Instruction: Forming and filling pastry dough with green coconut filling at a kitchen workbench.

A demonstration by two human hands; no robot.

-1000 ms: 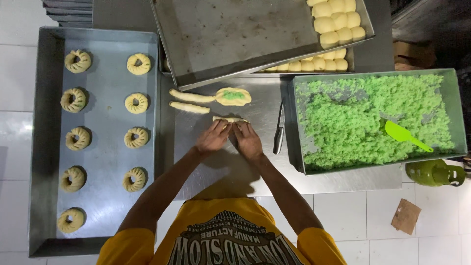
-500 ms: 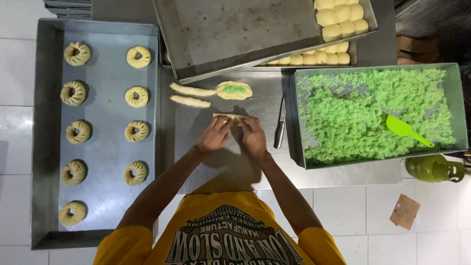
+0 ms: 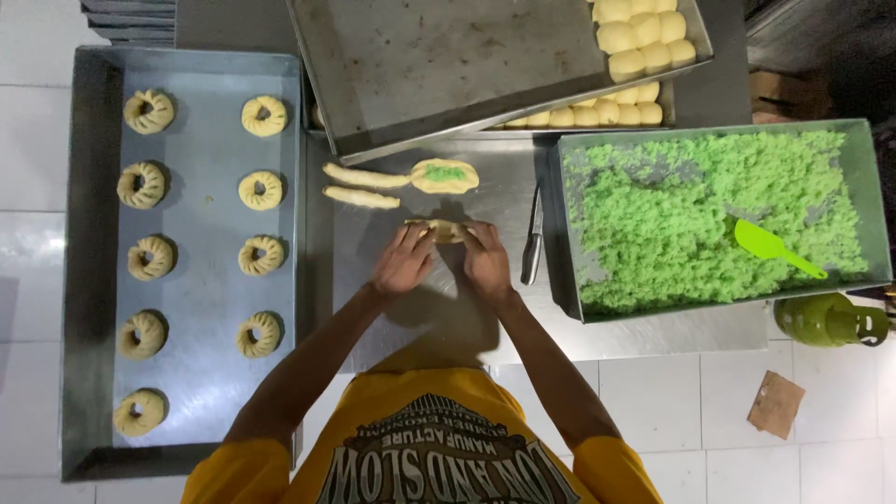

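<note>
A filled dough piece on the steel table is being pinched shut between the left hand and right hand, fingers apparently curled on it. Rolling it long seems to be called for next.

We see one brown cardboard scrap lying flat on the white tiled floor, below the green gas cylinder.
</note>
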